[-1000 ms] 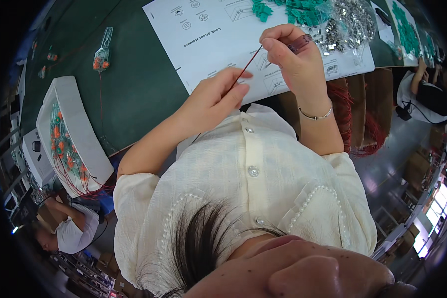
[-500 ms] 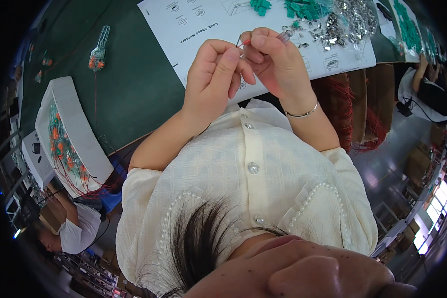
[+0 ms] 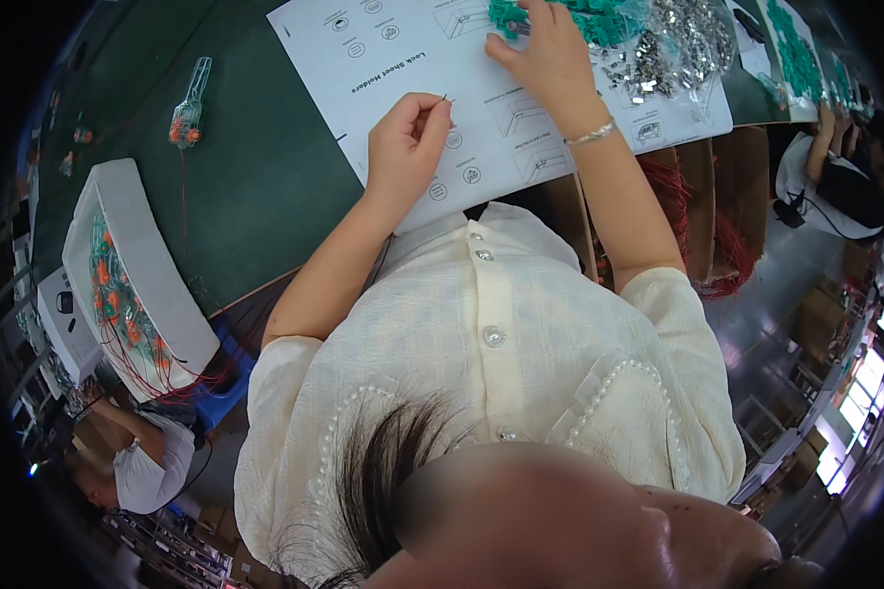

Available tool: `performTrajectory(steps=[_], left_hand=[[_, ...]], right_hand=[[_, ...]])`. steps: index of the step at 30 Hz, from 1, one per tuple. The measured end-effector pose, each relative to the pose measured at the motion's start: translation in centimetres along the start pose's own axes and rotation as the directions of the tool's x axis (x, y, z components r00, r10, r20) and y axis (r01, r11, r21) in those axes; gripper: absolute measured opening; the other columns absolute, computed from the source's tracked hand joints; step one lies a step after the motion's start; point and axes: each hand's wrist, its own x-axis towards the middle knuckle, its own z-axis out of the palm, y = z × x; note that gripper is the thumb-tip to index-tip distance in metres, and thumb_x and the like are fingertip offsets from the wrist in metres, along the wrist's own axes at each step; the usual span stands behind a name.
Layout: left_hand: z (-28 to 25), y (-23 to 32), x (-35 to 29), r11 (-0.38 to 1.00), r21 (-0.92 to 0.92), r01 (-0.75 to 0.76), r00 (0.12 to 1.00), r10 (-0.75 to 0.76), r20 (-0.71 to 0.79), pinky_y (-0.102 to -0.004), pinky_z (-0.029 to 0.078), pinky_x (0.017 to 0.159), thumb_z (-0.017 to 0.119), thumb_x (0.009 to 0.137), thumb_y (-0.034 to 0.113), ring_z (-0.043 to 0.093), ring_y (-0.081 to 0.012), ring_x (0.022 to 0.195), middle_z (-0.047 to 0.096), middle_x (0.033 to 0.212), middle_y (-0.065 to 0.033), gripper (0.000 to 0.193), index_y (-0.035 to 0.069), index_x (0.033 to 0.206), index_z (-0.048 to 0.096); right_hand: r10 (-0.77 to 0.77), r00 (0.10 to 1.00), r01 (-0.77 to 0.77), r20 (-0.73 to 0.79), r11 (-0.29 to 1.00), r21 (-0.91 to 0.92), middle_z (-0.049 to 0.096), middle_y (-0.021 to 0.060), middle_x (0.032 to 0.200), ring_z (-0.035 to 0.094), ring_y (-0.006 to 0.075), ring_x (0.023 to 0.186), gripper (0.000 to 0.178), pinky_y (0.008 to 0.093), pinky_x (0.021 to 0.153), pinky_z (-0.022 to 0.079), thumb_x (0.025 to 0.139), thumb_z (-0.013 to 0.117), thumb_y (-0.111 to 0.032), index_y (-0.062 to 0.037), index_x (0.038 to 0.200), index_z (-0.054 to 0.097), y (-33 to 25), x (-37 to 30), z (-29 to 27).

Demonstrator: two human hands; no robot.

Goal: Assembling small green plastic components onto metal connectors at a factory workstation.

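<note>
My left hand [image 3: 410, 147] is closed in a pinch over the printed sheet [image 3: 413, 59], and a short dark tip like the end of a thin wire [image 3: 446, 97] sticks up from the fingertips. At the far edge of the sheet, my right hand [image 3: 552, 61] reaches with thumb and fingers apart into a pile of small green plastic pieces [image 3: 604, 22]. A small translucent greyish piece [image 3: 519, 27] shows between the thumb and fingers; whether the hand grips it is unclear. Shiny metal pieces [image 3: 648, 64] lie just right of that hand.
On the green table [image 3: 265, 177] lies a clear-and-orange part with a red wire [image 3: 187, 123]. A white foam tray [image 3: 172, 285] at left holds several similar parts. Red wire bundles [image 3: 732, 240] hang by brown cardboard below the table at right. Other people sit on both sides.
My hands have parted. The right hand has moved up and away to the green pieces, its fingers opening. My left hand stays near its place, still pinching.
</note>
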Motion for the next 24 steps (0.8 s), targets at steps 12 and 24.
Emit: performTrajectory(steps=[12,24], left_hand=[[0.1,-0.8,-0.5,0.995,0.052,-0.087,0.995,0.09,-0.051,-0.0233,0.049,0.067,0.066,0.101,0.009,0.057,-0.0069,0.072,0.068,0.09,-0.0038,0.011,-0.001,0.105,0.069],[-0.1,-0.8,0.2,0.695,0.408,-0.592,0.785,0.611,0.098,-0.0388,0.053,0.081,0.071,0.09,0.001,0.066,-0.0293,0.091,0.072,0.101,-0.0123,0.009,0.002,0.099,0.068]], right_hand=[[0.163,0.942,-0.227,0.293,0.953,0.199,0.075,0.0134,0.093,0.071,0.0234,0.079,0.023,0.0347,0.074,0.056,0.087,0.073,-0.016,-0.003,0.105,0.076,-1.4,-0.7,-4.5],[-0.049,0.97,-0.017,0.239,0.963,0.268,0.066,0.0121,0.087,0.068,0.0282,0.083,0.023,0.0372,0.077,0.055,0.085,0.072,-0.016,-0.0046,0.104,0.075,-2.2,-3.7,-2.8]])
